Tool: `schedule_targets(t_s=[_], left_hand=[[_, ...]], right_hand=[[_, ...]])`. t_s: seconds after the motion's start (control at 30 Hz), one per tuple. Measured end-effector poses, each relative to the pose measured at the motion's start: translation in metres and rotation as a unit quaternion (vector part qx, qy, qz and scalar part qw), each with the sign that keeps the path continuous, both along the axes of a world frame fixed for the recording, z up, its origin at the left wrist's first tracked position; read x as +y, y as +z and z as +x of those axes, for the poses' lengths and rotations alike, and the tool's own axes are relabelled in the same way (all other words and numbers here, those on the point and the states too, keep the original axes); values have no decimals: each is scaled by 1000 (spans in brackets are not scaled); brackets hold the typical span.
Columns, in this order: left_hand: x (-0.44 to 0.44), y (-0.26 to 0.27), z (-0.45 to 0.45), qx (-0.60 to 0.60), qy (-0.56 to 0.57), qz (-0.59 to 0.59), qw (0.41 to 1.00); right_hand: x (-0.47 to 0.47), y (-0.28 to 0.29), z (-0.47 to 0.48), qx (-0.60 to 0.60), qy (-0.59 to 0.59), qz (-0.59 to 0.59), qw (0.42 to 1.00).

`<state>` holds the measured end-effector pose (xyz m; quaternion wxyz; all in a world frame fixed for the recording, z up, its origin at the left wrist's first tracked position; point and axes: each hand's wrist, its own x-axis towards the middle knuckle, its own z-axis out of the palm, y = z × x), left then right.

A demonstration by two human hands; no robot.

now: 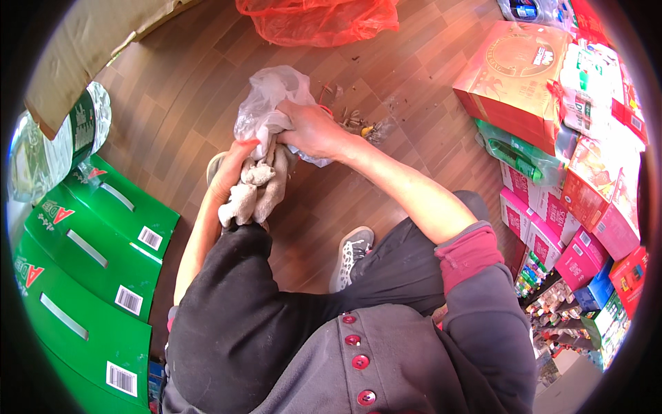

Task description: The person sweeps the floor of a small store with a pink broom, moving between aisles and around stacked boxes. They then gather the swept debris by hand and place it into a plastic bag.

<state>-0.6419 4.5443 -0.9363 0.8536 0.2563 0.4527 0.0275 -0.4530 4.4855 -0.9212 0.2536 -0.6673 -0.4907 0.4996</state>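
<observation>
My left hand (232, 171) is closed around a bundle of dirty off-white knitted work gloves (269, 191), whose stubby fingers hang towards my black-trousered knee. My right hand (313, 129) pinches a crumpled, translucent white plastic bag (276, 85) just above the gloves. Both hands are close together over the floor, and the bag's film runs between them. Part of the bag also shows below my right wrist. What the bag holds, if anything, is hidden by its folds.
Dry scraps (357, 121) lie on the wood-look floor (414, 176) right of the bag. A red plastic bag (320, 20) is ahead. Green cartons (98, 248) and a large bottle (85, 121) stand left, under a cardboard flap (88, 52). Stacked boxes (517, 77) line the right.
</observation>
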Motion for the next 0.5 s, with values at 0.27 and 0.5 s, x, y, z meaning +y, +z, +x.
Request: schedule_targets(t_s=[0.27,0.5], left_hand=[[3,-4,5,39,-86,196,976],[-1,2,0,63,48,-6,997]], right_hand=[[2,23,0,-136,28,158,978],[35,20,46,-48,-183,23,982]])
